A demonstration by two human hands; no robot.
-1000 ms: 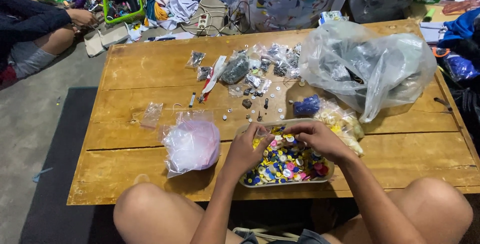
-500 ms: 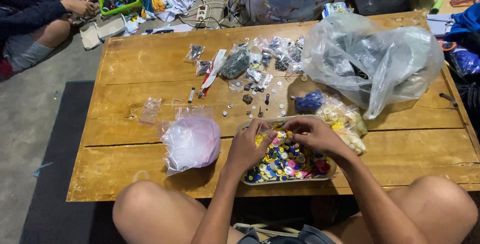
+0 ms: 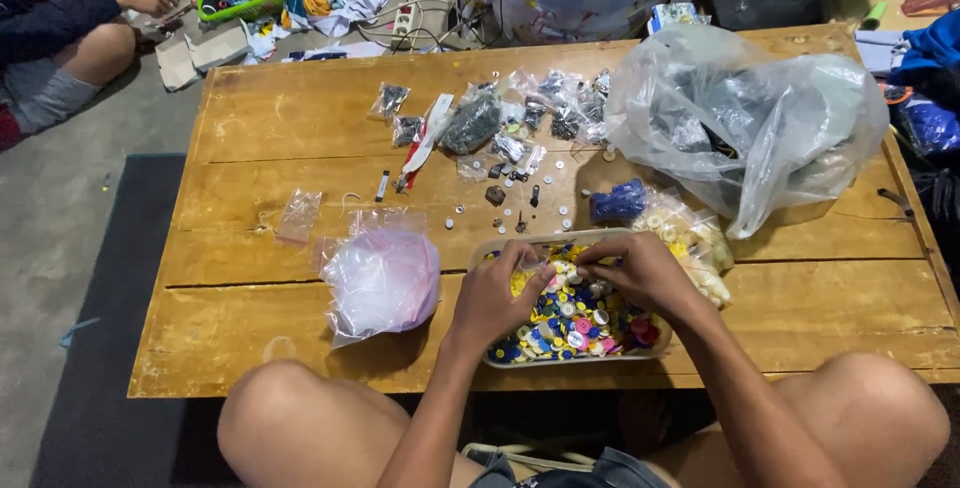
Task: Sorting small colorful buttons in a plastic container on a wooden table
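So from my feed, both hands are down in a shallow clear plastic tray (image 3: 655, 350) packed with small buttons (image 3: 570, 323), mostly yellow, blue and white with a few pink and red ones. It sits at the near edge of the wooden tabletop (image 3: 250, 138), roughly 6 o'clock from the middle. The left hand (image 3: 495, 298) rests on the tray's left side, fingers (image 3: 535, 280) curled and pinched toward the thumb, and the right hand (image 3: 640, 270) comes in from 3 o'clock with its fingers bent the same way. The fingertips of both hands nearly meet over the pile. I can't tell whether either one actually has a button pinched; it's too small to see.

At 9 o'clock of the tray there's a puffy pinkish plastic bag (image 3: 385, 283), just beside the left hand. At 1 o'clock sits a big crumpled clear bag (image 3: 750, 128), with a small blue bundle (image 3: 618, 203) near it. Little zip bags and loose bits (image 3: 500, 138) are scattered at 12 o'clock. Another person's arm (image 3: 60, 13) shows way off at 10 o'clock, on the floor.
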